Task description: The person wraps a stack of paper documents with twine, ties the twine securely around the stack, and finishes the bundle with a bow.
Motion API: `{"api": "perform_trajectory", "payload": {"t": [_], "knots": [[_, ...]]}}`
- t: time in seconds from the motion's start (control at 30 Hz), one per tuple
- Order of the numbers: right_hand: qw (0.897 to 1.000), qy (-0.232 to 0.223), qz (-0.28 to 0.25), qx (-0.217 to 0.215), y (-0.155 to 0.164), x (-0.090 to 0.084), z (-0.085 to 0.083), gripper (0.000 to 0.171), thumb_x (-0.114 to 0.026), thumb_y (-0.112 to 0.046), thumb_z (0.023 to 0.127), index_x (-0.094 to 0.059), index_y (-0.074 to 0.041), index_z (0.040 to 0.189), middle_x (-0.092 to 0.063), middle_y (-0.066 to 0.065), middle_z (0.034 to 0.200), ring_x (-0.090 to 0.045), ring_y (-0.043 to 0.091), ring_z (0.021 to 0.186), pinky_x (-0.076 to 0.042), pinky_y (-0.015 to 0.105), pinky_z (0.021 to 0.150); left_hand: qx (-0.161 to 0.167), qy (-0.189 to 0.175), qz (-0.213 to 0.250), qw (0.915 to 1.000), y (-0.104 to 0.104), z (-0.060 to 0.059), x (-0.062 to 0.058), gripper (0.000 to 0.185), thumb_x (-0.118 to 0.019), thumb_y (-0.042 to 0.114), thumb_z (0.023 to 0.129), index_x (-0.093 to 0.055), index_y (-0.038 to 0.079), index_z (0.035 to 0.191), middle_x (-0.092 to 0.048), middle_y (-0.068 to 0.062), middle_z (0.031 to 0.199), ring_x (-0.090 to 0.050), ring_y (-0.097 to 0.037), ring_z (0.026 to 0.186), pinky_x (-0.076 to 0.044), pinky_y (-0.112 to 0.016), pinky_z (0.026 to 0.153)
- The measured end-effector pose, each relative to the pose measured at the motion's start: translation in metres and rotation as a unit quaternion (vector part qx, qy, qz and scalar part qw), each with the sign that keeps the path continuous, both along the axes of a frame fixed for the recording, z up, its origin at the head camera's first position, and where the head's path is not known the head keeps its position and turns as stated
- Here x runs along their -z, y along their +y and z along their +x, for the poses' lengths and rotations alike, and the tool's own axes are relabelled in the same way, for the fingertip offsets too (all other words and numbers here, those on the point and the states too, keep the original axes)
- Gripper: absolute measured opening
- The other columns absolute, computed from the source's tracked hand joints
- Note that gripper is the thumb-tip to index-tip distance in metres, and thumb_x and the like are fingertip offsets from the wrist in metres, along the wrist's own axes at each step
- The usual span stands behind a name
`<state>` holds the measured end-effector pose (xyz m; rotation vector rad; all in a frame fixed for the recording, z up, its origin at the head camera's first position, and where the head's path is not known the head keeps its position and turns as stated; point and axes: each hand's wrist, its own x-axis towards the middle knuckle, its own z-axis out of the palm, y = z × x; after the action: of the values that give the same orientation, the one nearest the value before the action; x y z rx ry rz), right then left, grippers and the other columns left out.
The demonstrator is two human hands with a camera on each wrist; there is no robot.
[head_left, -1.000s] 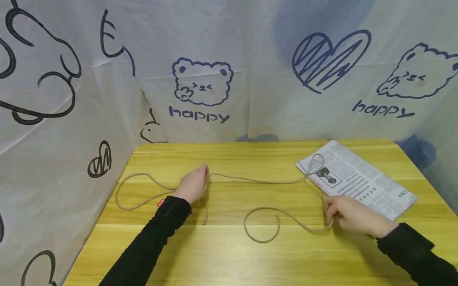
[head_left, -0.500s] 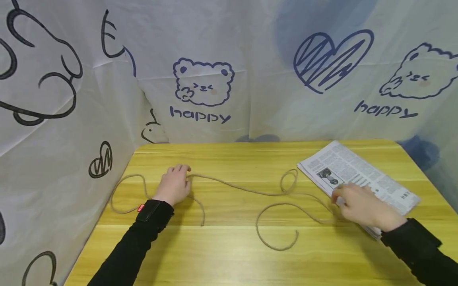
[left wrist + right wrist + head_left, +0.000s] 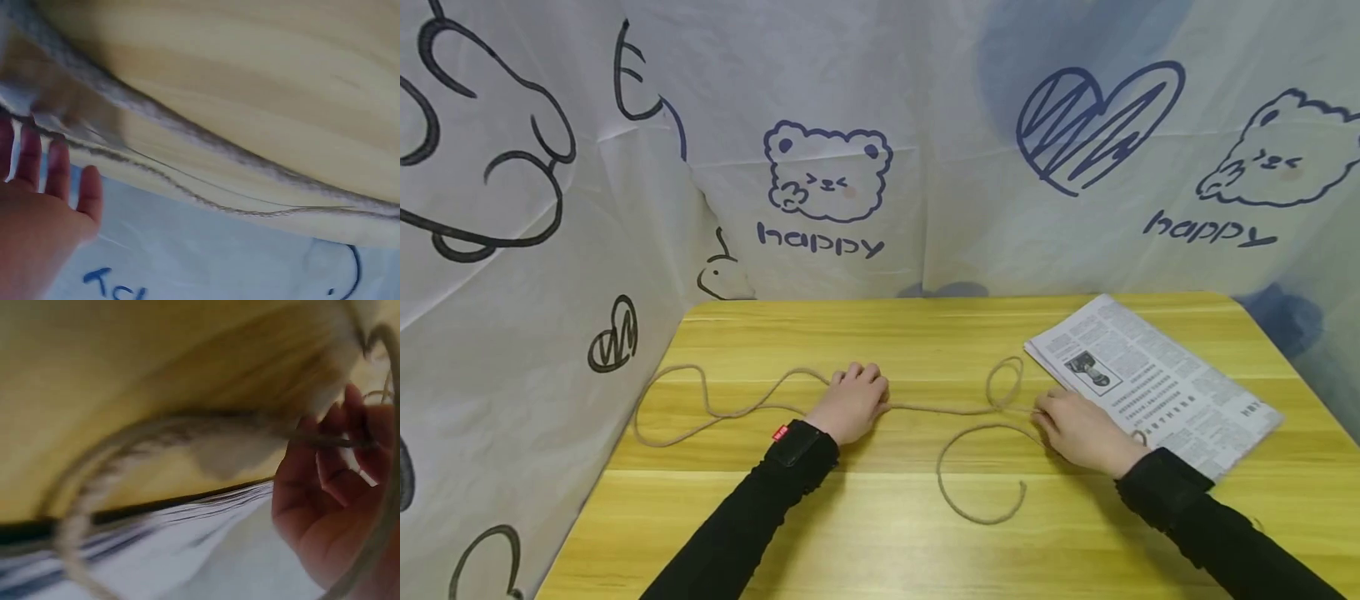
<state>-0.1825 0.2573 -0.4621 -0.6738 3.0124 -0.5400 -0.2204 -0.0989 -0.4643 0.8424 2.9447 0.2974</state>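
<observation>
A thin beige rope lies in loose curves across the table. It has a wide loop at the left, a small loop near the middle right and a free end curling toward the front. My left hand is over the rope at mid-table, its fingers spread and fairly straight beside the strand in the left wrist view. My right hand, by the newspaper's left edge, pinches the rope between thumb and fingers, as the right wrist view shows. There a blurred rope strand arcs close to the camera.
A folded newspaper lies at the right of the wooden table, partly behind the right hand. White cloth with dark drawings hangs behind the table and along its left side.
My left hand went left, then came back right along the rope. The right hand moved left from the newspaper. The rope's small loop slid off the newspaper onto the table.
</observation>
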Motion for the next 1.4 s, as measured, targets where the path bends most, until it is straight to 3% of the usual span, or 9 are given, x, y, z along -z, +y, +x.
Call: {"api": "perform_trajectory", "payload": {"t": [0.17,0.27,0.47,0.63,0.77,0.93,1.07,1.2,1.4], "knots": [[0.996,-0.052,-0.068,0.029,0.024,-0.009,0.0,0.028,-0.042,-0.012,0.108,-0.061,-0.01,0.088,-0.055,-0.002,0.075,-0.045,0.011,0.068,-0.039,0.03,0.067,-0.021,-0.006,0.061,0.9979,-0.024,-0.007,-0.007,0.01,-0.055,0.02,0.105,-0.053,0.011,0.101,-0.062,-0.002,0.08,-0.054,-0.016,0.069,-0.046,-0.034,0.073],[0.993,-0.062,-0.083,0.052,0.044,-0.014,0.0,0.033,-0.034,-0.016,0.111,-0.058,-0.007,0.089,-0.048,0.0,0.073,-0.042,0.01,0.067,-0.036,0.029,0.066,-0.053,0.014,0.088,0.9946,-0.048,-0.011,-0.014,0.01,-0.053,0.016,0.105,-0.05,0.008,0.102,-0.057,-0.004,0.074,-0.047,-0.015,0.062,-0.04,-0.03,0.061],[0.987,-0.08,-0.103,0.089,0.083,-0.017,0.004,0.039,-0.029,-0.021,0.112,-0.055,-0.003,0.09,-0.042,0.001,0.07,-0.034,0.008,0.057,-0.03,0.027,0.057,-0.136,0.028,0.099,0.9853,-0.091,-0.012,-0.031,0.017,-0.051,0.018,0.106,-0.056,0.003,0.111,-0.061,-0.009,0.075,-0.049,-0.018,0.06,-0.041,-0.032,0.061],[0.984,-0.109,-0.101,0.097,0.099,-0.015,0.008,0.042,-0.031,-0.027,0.112,-0.054,-0.005,0.085,-0.043,0.0,0.06,-0.038,0.01,0.048,-0.034,0.027,0.051,-0.159,0.03,0.082,0.9834,-0.11,-0.01,-0.03,0.021,-0.053,0.017,0.106,-0.064,0.001,0.113,-0.071,-0.016,0.096,-0.065,-0.027,0.079,-0.052,-0.042,0.074],[0.978,-0.156,-0.099,0.092,0.11,-0.014,0.014,0.043,-0.034,-0.03,0.112,-0.055,-0.005,0.083,-0.048,0.0,0.058,-0.043,0.011,0.047,-0.037,0.028,0.05,-0.16,0.017,0.063,0.9849,-0.116,-0.006,-0.022,0.02,-0.055,0.016,0.105,-0.068,0.001,0.109,-0.072,-0.015,0.099,-0.067,-0.029,0.087,-0.053,-0.045,0.081],[0.979,-0.181,-0.073,0.063,0.109,-0.01,0.022,0.037,-0.057,-0.039,0.103,-0.051,-0.011,0.08,-0.043,-0.003,0.064,-0.037,0.006,0.053,-0.03,0.025,0.055,-0.123,-0.028,0.049,0.9907,-0.116,0.0,-0.016,0.014,-0.061,0.017,0.102,-0.068,0.006,0.106,-0.068,-0.009,0.096,-0.062,-0.023,0.084,-0.051,-0.042,0.079],[0.988,-0.139,-0.046,0.055,0.099,-0.003,0.024,0.036,-0.07,-0.038,0.094,-0.05,-0.014,0.079,-0.039,-0.004,0.065,-0.033,0.004,0.055,-0.026,0.023,0.057,-0.098,-0.048,0.056,0.9925,-0.113,0.005,-0.014,0.013,-0.065,0.019,0.099,-0.067,0.008,0.107,-0.064,-0.007,0.1,-0.06,-0.021,0.089,-0.051,-0.041,0.082],[0.994,-0.073,-0.021,0.081,0.093,0.004,0.025,0.027,-0.068,-0.023,0.096,-0.051,-0.013,0.077,-0.041,-0.004,0.063,-0.035,0.006,0.054,-0.027,0.022,0.055,-0.088,-0.054,0.063,0.9926,-0.108,0.005,-0.012,0.016,-0.065,0.019,0.099,-0.067,0.008,0.11,-0.064,-0.008,0.102,-0.063,-0.023,0.092,-0.052,-0.042,0.085],[0.992,-0.064,-0.004,0.106,0.093,0.007,0.021,0.022,-0.062,-0.016,0.097,-0.053,-0.009,0.078,-0.043,-0.001,0.063,-0.039,0.012,0.058,-0.029,0.026,0.056,-0.077,-0.076,0.067,0.9919,-0.103,0.002,-0.011,0.013,-0.064,0.015,0.099,-0.065,0.008,0.11,-0.063,-0.005,0.093,-0.056,-0.017,0.081,-0.049,-0.037,0.076]]}}
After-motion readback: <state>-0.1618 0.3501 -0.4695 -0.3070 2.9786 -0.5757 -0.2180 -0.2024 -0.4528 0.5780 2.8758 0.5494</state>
